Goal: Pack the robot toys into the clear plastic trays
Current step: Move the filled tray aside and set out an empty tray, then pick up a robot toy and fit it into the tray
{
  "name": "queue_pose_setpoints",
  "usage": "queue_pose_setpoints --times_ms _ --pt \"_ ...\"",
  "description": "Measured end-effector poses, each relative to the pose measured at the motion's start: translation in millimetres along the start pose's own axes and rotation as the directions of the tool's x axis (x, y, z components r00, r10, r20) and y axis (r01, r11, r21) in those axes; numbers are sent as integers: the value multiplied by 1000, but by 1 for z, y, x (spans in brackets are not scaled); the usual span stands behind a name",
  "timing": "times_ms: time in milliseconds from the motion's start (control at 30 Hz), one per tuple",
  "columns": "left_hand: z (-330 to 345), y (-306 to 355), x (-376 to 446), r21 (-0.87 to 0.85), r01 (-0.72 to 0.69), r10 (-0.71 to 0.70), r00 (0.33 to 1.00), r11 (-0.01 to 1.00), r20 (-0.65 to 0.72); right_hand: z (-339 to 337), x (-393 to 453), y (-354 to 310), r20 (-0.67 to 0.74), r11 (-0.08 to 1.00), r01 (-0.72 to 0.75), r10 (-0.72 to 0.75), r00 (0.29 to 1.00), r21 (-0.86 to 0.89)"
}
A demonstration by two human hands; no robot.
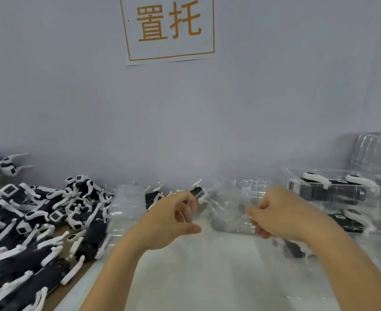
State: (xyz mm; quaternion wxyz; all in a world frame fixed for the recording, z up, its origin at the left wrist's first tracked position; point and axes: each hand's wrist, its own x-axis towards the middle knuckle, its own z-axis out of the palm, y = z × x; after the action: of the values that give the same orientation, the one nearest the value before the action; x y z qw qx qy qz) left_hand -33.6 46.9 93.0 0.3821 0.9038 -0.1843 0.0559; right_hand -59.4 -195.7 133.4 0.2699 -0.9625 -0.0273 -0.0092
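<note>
Fingers (186, 204) of the left hand (171, 221) are curling loosely, the thumb lying apart from the forefinger; blur is making it impossible to tell whether they are touching anything. Fingers (255, 212) of the right hand (281, 215) are curling inward at the near edge of a crumpled clear plastic tray (232, 207), and whether they are pinching its film cannot be told. That tray is lying near the middle of the white work surface (207, 277), toward its far edge, between the two hands.

Loose black-and-white robot toys (39, 221) are lying in a heap along the left edge of the surface, spilling onto a brown strip at the near left corner. More of them (196, 191) are lying against the far edge, just behind the left hand. A stack of empty clear plastic trays (126, 205) is standing just beside the heap, to the left of the left hand.

Filled clear plastic trays (333, 194) holding robot toys are sitting at the right edge, well apart from the heap. One black-and-white toy (295, 248) is lying under the right wrist. A further stack of clear packaging (375, 153) is standing at the far right corner.

A white paper sign with orange characters (169, 28) is hanging on the grey wall (207, 108) behind the surface.
</note>
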Motion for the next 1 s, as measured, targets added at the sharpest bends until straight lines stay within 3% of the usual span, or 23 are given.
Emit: queue_pose_setpoints --times_ms 133,233,300,367,433,467,533,633,767,1000 --pt "8 0 0 168 17 -40 990 986 135 -6 1 5 -95 981 19 -38 995 -192" --pt "15 2 -1 104 50 -70 975 993 209 1 -4 -4 71 979 154 -145 987 -134" --pt "19 -2 4 55 12 -17 996 998 86 10 -6 -8 237 968 206 -170 957 -139" --pt "25 -9 14 74 -13 25 986 997 -162 21 -3 -9 343 949 239 -158 926 -207" --pt "33 -15 28 168 42 16 944 985 -330 28 -2 -9 380 936 239 -128 916 -259" --pt "37 -20 38 238 95 -8 939 967 -344 31 0 -8 380 935 228 -114 918 -271" --pt "44 -29 58 369 255 -156 948 894 -279 36 3 -6 376 936 206 -88 922 -286" --pt "44 -42 85 500 424 -406 901 755 -153 37 6 -3 372 940 191 -75 925 -284" --pt "40 -55 101 486 419 -465 885 767 -31 35 7 -1 383 950 205 -103 918 -236" --pt "32 -55 104 361 550 -580 814 753 -30 39 4 -6 382 960 217 -136 914 -178"
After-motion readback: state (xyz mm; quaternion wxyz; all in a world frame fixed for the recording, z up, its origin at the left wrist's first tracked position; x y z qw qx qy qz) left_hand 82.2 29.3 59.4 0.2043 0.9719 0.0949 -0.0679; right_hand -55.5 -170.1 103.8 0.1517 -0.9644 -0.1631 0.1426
